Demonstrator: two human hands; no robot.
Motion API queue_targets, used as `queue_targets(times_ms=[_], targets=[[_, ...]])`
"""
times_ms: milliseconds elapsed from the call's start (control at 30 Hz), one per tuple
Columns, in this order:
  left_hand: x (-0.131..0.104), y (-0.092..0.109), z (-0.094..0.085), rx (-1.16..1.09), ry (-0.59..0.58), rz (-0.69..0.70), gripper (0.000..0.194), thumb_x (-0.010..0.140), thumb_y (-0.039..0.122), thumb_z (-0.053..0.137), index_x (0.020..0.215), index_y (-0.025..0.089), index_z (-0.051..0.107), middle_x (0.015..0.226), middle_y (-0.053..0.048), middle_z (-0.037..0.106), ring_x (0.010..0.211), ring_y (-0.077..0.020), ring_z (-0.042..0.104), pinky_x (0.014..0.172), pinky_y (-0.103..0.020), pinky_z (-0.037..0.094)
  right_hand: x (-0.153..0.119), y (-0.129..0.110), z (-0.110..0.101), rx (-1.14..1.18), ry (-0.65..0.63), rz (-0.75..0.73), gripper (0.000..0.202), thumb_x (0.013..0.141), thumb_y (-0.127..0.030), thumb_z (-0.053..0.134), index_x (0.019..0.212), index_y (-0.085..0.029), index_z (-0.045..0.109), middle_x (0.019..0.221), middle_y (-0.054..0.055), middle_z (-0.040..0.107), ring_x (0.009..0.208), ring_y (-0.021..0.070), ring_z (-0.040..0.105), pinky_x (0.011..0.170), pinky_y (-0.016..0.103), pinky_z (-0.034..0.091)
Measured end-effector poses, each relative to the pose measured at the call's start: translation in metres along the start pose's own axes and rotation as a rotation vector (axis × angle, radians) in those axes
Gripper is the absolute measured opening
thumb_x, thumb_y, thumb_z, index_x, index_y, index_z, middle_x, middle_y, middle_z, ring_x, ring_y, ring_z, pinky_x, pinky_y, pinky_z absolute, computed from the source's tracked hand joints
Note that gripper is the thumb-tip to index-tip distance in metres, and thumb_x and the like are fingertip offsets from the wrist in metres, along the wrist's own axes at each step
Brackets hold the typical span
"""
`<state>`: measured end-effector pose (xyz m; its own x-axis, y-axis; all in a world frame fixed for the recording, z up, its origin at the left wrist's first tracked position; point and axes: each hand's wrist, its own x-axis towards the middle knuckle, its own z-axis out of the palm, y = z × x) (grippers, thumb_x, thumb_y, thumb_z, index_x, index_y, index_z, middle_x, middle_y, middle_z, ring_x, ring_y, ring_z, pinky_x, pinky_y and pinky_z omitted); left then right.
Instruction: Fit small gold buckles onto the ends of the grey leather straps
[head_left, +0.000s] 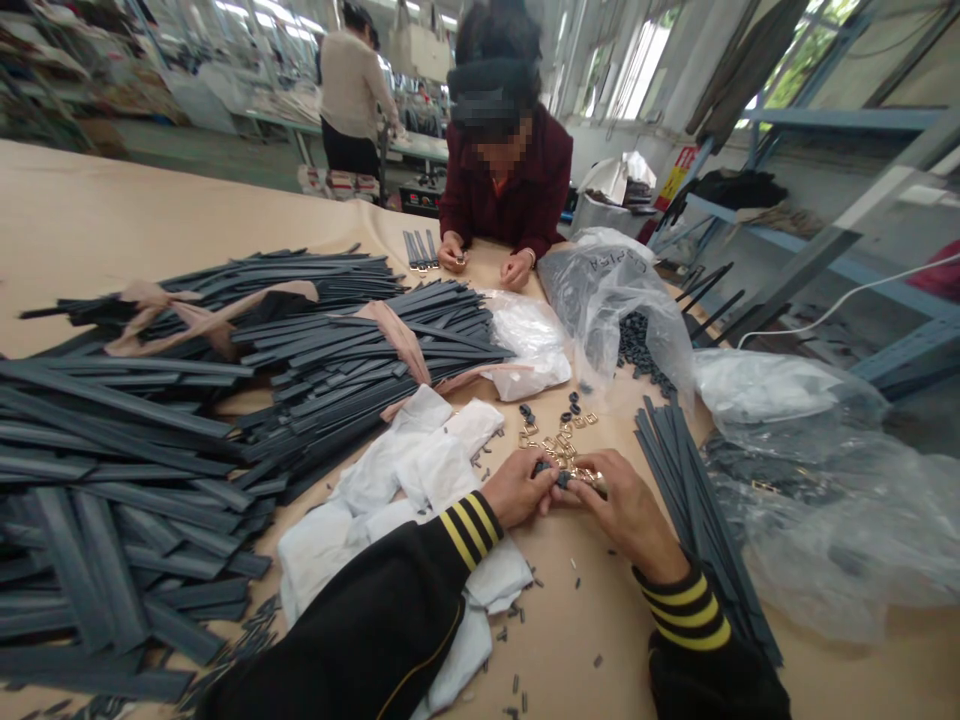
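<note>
**Two hands joined over a small dark part at a strap-sorting table**

The left hand (517, 487) and the right hand (619, 510) meet fingertip to fingertip above the tan table (90, 215). Both are curled nearly closed around a small dark part (561, 478), pinched between them; a gold glint shows at the right fingers, though its form cannot be told. Both wrists wear black cuffs with three yellow stripes each.

Just beyond the fingertips lies a loose scatter of gold metal buckles (559, 440) and a few black rings (574, 402) (too small and overlapped to count). Under the left forearm sits a heap of white cloth pieces (405, 470). Dark grey straps (120, 480) lie in three broad piles across the left half of the table, two of them tied with pinkish cloth bands (176, 315). A fourth, narrower bundle of straps (686, 480) runs alongside the right hand. Short black offcuts (517, 640) dot the table near the cuffs.

Three clear plastic bags are visible: one holding black pieces (637, 345), one crumpled white (529, 340), one large at the right edge (817, 500).

Across the table a co-worker in a maroon jacket (506, 190) rests both hands on the surface beside a few short straps (420, 250). A second person stands farther back.
</note>
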<state>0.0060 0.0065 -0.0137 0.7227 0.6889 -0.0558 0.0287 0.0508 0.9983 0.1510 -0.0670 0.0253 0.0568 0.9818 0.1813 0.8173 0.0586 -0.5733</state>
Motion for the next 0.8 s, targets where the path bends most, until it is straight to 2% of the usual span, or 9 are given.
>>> queue_targets(times_ms=[67,133,233,367,467,567,700,800], targets=[[0.0,0.002,0.001,0.011,0.046,0.009,0.018,0.078,0.031,0.042,0.075,0.014,0.047,0.048,0.005,0.053,0.035,-0.0048,0.042,0.04,-0.016,0.033,-0.005,-0.007,0.003,-0.113,0.152,0.079,0.012,0.077,-0.029,0.049,0.082,-0.019,0.056,0.082,0.008,0.06,0.078,0.0211,0.054,0.071,0.034,0.04],[-0.001,0.004,0.003,0.026,0.064,0.028,0.017,0.078,0.03,0.043,0.075,0.014,0.047,0.048,0.005,0.053,0.035,-0.0051,0.042,0.041,-0.017,0.035,-0.008,-0.013,0.008,-0.086,0.152,0.191,0.013,0.078,-0.031,0.047,0.077,-0.02,0.055,0.075,0.007,0.061,0.069,0.0204,0.056,0.064,0.033,0.041],[-0.001,0.003,0.004,0.061,0.062,0.057,0.015,0.078,0.028,0.042,0.076,0.014,0.047,0.049,0.005,0.053,0.038,-0.0059,0.044,0.043,-0.018,0.036,-0.008,-0.016,0.017,0.108,0.109,0.327,0.014,0.076,-0.033,0.05,0.074,-0.021,0.055,0.07,0.007,0.064,0.063,0.0204,0.059,0.06,0.032,0.043],[-0.001,-0.001,0.006,0.125,0.074,0.066,0.013,0.079,0.027,0.04,0.078,0.015,0.046,0.05,0.005,0.052,0.039,-0.0068,0.045,0.043,-0.018,0.035,-0.004,-0.013,0.027,0.49,0.105,0.444,0.017,0.069,-0.035,0.057,0.07,-0.019,0.054,0.065,0.005,0.064,0.059,0.0185,0.059,0.053,0.028,0.044],[-0.003,-0.001,0.008,0.167,0.086,0.088,0.01,0.079,0.026,0.04,0.08,0.017,0.044,0.055,0.005,0.052,0.04,-0.0066,0.045,0.044,-0.018,0.036,-0.005,-0.013,0.03,0.743,0.063,0.49,0.023,0.068,-0.039,0.058,0.066,-0.017,0.051,0.055,-0.001,0.055,0.04,0.0084,0.044,0.037,0.02,0.031],[-0.005,0.002,0.009,0.269,0.102,0.132,0.008,0.079,0.024,0.039,0.081,0.018,0.044,0.057,0.004,0.051,0.042,-0.0075,0.045,0.047,-0.02,0.036,-0.009,-0.014,0.03,0.96,0.025,0.565,0.026,0.068,-0.04,0.058,0.066,-0.017,0.046,0.049,-0.008,0.042,0.033,0.0017,0.024,0.033,0.017,0.014],[-0.006,0.005,0.008,0.48,0.197,0.231,0.006,0.078,0.022,0.041,0.081,0.018,0.045,0.061,0.001,0.051,0.057,-0.0118,0.048,0.056,-0.023,0.035,-0.01,-0.013,0.028,1.096,-0.036,0.573,0.026,0.07,-0.04,0.057,0.07,-0.017,0.045,0.05,-0.01,0.038,0.034,0.0011,0.02,0.034,0.016,0.012],[-0.007,0.006,0.006,0.414,0.152,0.204,0.006,0.079,0.023,0.04,0.08,0.018,0.044,0.057,0.003,0.048,0.052,-0.0107,0.047,0.054,-0.022,0.035,-0.009,-0.008,0.023,0.92,-0.08,0.471,0.025,0.072,-0.04,0.054,0.072,-0.017,0.049,0.054,-0.006,0.044,0.037,0.0031,0.027,0.036,0.018,0.017]])
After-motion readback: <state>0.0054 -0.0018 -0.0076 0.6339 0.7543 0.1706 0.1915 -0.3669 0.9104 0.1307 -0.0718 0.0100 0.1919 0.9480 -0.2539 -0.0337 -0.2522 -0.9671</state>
